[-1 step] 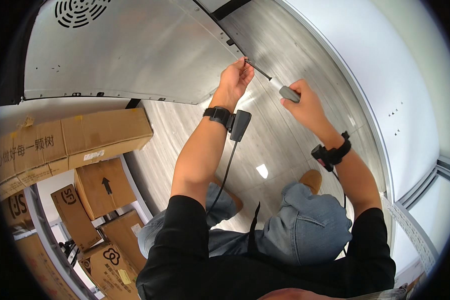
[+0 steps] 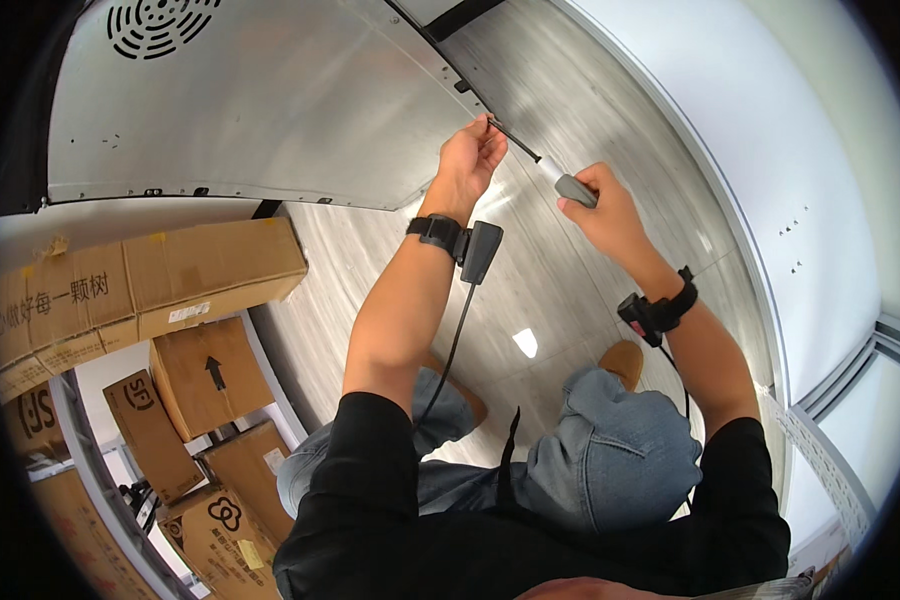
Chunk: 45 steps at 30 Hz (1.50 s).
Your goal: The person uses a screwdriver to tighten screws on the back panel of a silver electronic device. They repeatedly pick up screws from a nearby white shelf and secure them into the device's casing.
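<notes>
My right hand (image 2: 607, 210) is closed around the grey-and-white handle of a screwdriver (image 2: 573, 189). Its dark, thin shaft slants up and left to the edge of a large silvery metal panel (image 2: 270, 110). At that edge my left hand (image 2: 473, 158) pinches the tip end of the shaft between thumb and forefinger, the other fingers loosely curled. Whether a screw sits at the tip is hidden by the fingertips. Small slots and holes run along the panel's rim, and round vent slots show at its far left.
Cardboard boxes (image 2: 220, 260) lie at the left, several more on a shelf below. A white panel (image 2: 770, 190) with small screws on it curves along the right. Cables hang from both black wrist devices (image 2: 482, 252). Grey plank flooring (image 2: 570, 290) lies beneath me.
My right hand and the screwdriver handle have shifted very slightly left and down. The left hand stays at the panel's edge.
</notes>
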Available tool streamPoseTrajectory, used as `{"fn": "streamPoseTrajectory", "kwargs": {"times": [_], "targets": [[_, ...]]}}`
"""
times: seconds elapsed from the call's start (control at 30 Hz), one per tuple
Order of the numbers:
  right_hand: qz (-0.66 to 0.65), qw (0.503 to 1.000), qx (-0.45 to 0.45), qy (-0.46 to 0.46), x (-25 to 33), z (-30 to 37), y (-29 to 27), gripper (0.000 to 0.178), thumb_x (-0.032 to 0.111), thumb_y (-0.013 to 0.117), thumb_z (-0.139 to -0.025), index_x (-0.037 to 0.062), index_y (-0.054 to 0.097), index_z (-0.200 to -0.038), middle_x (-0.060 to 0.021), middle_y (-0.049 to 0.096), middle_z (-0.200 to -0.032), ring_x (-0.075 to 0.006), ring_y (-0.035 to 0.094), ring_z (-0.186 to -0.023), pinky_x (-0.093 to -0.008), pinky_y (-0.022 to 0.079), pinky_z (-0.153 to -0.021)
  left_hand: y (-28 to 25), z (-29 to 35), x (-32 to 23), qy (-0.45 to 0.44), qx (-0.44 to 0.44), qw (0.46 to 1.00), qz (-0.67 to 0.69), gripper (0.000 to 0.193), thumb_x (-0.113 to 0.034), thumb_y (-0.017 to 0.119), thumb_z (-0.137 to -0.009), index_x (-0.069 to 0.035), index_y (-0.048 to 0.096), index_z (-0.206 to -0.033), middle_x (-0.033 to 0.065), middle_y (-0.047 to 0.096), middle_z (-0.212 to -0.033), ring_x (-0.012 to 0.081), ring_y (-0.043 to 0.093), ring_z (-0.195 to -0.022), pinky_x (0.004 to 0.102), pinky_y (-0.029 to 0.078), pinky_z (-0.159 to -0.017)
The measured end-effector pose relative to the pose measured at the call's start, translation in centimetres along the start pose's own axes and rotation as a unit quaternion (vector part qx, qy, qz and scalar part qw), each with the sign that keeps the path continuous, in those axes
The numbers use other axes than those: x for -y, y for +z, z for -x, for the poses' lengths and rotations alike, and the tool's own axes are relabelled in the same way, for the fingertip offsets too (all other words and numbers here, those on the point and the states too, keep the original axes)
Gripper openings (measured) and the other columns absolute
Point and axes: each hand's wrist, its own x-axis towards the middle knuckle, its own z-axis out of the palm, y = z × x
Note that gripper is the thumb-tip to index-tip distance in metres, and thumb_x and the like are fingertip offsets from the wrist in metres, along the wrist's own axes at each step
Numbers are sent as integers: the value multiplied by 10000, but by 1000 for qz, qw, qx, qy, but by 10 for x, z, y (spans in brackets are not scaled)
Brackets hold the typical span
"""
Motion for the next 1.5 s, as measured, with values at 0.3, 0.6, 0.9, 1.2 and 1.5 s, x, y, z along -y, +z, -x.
{"fn": "streamPoseTrajectory", "kwargs": {"times": [0.3, 0.6, 0.9, 1.2, 1.5], "targets": [[-159, 981, 68, 90, 30, -20, 38, 327, 282, 598, -886, 11, 457, -1005, -92, 576, -805, -130, 588, -546, -259, 445, -434, 14, -3, -42, 99, 14, 995, -14, 132, -177, 535, -934, -61, 595, -949, 28, 617, -860, 113, 552, -716, 248, 486, -644], [-183, 976, 88, 81, 46, -29, 45, 329, 282, 564, -897, -12, 448, -987, -93, 563, -797, -133, 586, -510, -264, 459, -417, 14, -11, -51, 109, -6, 994, 5, 95, -159, 556, -916, -78, 606, -915, 10, 617, -831, 86, 508, -691, 229, 448, -633], [-292, 943, 113, 116, 48, -31, 46, 367, 281, 543, -906, -55, 461, -1026, -128, 549, -873, -152, 601, -524, -253, 469, -409, 19, -8, -55, 114, -15, 993, -24, 96, -156, 560, -913, -82, 593, -964, 21, 626, -846, 99, 516, -704, 244, 450, -651], [-417, 882, 140, 171, 51, -29, 47, 387, 324, 493, -933, -51, 477, -1029, -100, 540, -835, -154, 601, -591, -259, 477, -418, 18, 7, -62, 81, 50, 986, -134, 172, -126, 487, -940, -22, 569, -1050, 68, 641, -889, 142, 576, -756, 262, 456, -638], [-333, 924, 94, 162, 51, -19, 56, 438, 337, 533, -913, -71, 424, -1028, -74, 520, -759, -108, 522, -498, -257, 474, -409, 16, -7, -61, 93, 11, 978, -187, 208, -192, 529, -936, -29, 567, -1059, 68, 638, -850, 135, 572, -684, 225, 437, -555]]}}
